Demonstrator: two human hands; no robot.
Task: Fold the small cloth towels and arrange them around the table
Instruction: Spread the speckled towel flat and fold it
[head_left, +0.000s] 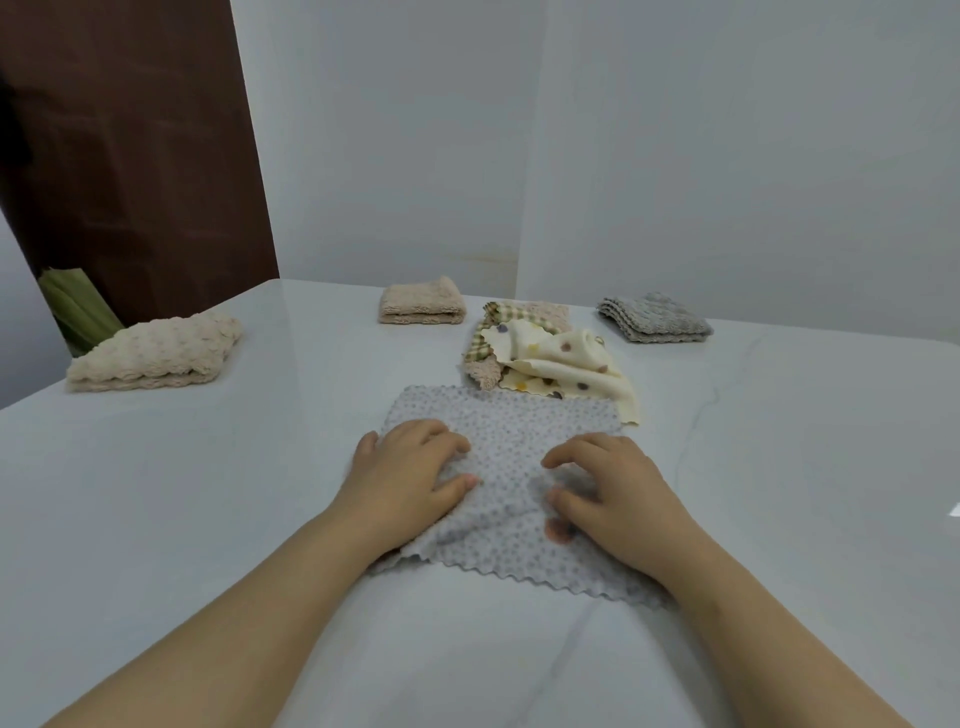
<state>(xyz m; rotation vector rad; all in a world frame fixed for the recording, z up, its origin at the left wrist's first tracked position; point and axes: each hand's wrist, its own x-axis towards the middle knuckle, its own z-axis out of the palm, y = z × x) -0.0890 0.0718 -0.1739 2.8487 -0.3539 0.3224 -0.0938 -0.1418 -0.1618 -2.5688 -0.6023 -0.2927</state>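
**Two hands press a gray towel on the white table**

The gray towel (498, 467) lies spread at the near middle of the glossy white table (208, 493). It is thin and bumpy with small dots, and its edges are cut in zigzag. The left hand (410, 475) rests palm down on its left part and the right hand (618, 499) on its right part. The fingers of both are lightly bent, with the tips pressing the cloth and not closed round it.

Just behind, touching its far edge, is a loose heap: a cream spotted cloth (566, 374) over a green checked cloth (498, 322).

Farther away lie three folded pieces, well apart: a fluffy beige towel (156, 353) at the left, a small beige towel (422, 304) at the back, and a folded gray towel (654, 317) at the back right.
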